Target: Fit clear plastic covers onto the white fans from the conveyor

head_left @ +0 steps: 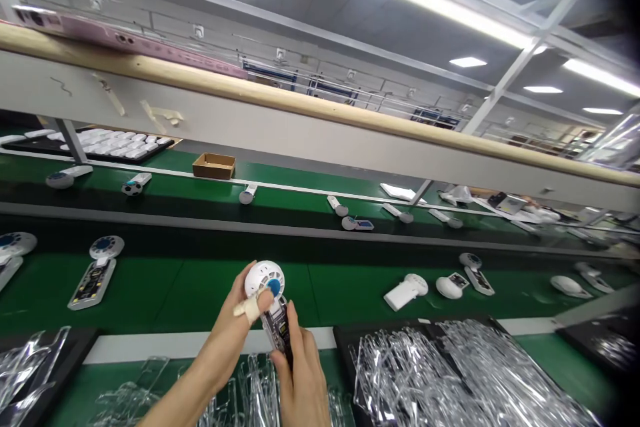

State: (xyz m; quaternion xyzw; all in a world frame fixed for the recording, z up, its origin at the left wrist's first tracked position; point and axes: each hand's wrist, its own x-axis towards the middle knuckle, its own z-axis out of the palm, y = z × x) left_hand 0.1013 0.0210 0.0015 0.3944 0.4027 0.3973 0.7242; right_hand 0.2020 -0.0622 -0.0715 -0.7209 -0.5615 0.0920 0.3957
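A white handheld fan [265, 277] is held up in front of me, its round vented head showing a blue centre. Its handle is uncovered, and dark electronics [278, 327] show inside. My left hand [245, 310] is closed round the fan's head, with the thumb, wrapped in pale tape, lying across the front. Lower down, my right hand [299, 367] grips the handle between thumb and fingers. Clear plastic parts [257, 390] lie beneath both hands.
Similar fans, such as one with an open handle [95, 280], lie along the green belt [200, 293]. Black trays [345, 347] of clear plastic pieces stand along the near edge. Beyond are a small brown box [214, 165] and a shelf with a wooden rail [300, 97].
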